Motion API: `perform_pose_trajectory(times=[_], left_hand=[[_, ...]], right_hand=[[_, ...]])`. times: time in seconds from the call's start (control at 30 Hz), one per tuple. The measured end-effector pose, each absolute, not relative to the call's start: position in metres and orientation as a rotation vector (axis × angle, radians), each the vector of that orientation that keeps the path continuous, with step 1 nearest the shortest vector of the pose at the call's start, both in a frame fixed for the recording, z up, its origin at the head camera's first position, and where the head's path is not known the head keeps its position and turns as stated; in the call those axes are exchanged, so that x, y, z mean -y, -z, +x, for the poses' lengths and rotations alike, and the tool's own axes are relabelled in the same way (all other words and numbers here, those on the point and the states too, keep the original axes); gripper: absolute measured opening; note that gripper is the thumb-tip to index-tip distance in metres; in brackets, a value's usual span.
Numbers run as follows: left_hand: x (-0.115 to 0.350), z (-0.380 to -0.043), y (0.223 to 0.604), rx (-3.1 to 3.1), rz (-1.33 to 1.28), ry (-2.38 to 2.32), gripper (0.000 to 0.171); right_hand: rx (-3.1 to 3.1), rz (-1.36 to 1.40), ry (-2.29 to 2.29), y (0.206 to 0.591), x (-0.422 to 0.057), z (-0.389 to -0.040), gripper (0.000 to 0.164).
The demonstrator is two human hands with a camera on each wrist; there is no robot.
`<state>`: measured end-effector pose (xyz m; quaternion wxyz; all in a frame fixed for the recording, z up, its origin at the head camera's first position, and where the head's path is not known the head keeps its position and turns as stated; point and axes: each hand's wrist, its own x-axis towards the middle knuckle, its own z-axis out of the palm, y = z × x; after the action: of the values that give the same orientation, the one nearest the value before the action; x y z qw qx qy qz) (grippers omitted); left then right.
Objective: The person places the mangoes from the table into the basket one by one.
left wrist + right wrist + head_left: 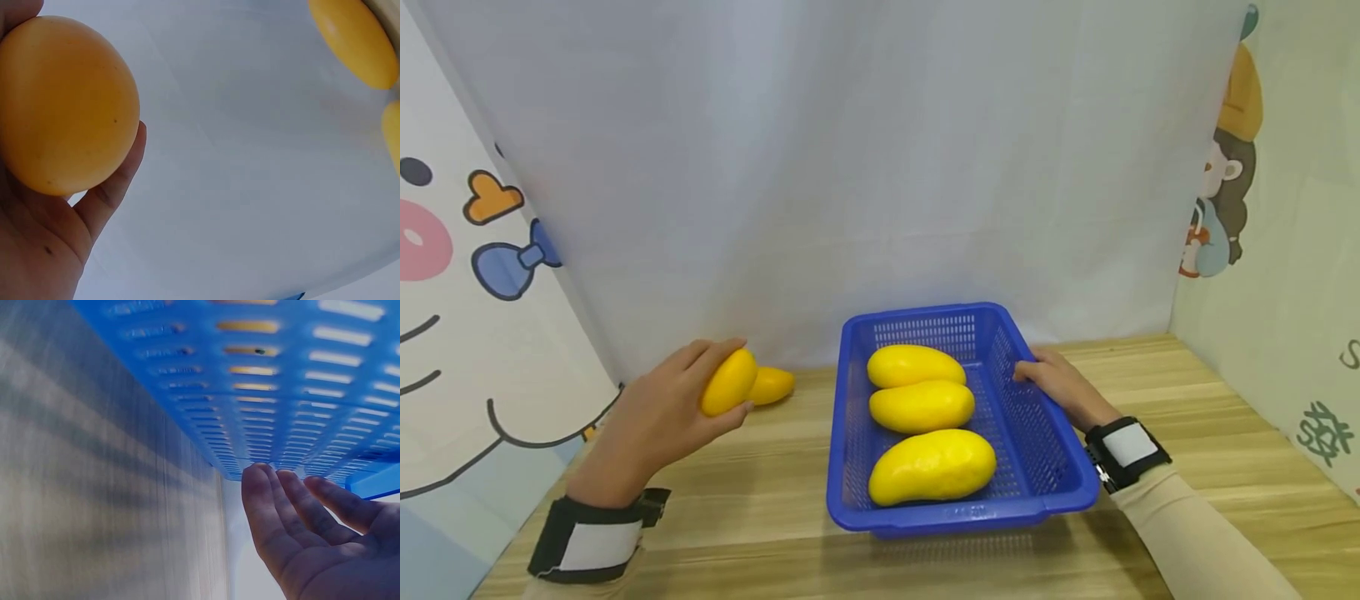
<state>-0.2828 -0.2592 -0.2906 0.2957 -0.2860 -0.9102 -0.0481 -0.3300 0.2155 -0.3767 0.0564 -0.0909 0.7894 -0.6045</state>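
Observation:
My left hand [662,408] grips a yellow mango [730,383], thumb on the near side and fingers over the far side. The left wrist view has this mango [69,106] large against the palm. Just beyond it, another mango [772,386] lies on the table, partly hidden by the held one. Three mangoes, one of them nearest me [932,467], lie in a row inside a blue plastic basket [958,518]. My right hand [1063,385] holds the basket's right rim, thumb over the edge; in the right wrist view its fingers [300,506] lie against the slotted outer wall.
The wood-grain table [760,500] runs back to a white cloth [880,167]. Printed cartoon panels stand at the left [467,350] and right [1285,317]. The basket's right half shows bare mesh floor beside the mangoes.

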Motion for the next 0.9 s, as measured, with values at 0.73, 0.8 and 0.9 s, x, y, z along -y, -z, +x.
perform_pose_trajectory(times=[0.73,0.8,0.9], left_hand=[[0.200,-0.269,0.255,2.193,-0.883,0.295,0.069],[0.197,-0.269,0.254,2.185,-0.885,0.317,0.069],[0.197,-0.269,0.252,2.184,-0.887,0.333,0.069]], right_hand=[[-2.410,-0.246,1.820,0.375,-0.214,-0.326,0.039],[-2.408,-0.248,1.820,0.375,-0.214,-0.326,0.039],[-2.401,-0.254,1.826,0.375,-0.213,-0.327,0.039]])
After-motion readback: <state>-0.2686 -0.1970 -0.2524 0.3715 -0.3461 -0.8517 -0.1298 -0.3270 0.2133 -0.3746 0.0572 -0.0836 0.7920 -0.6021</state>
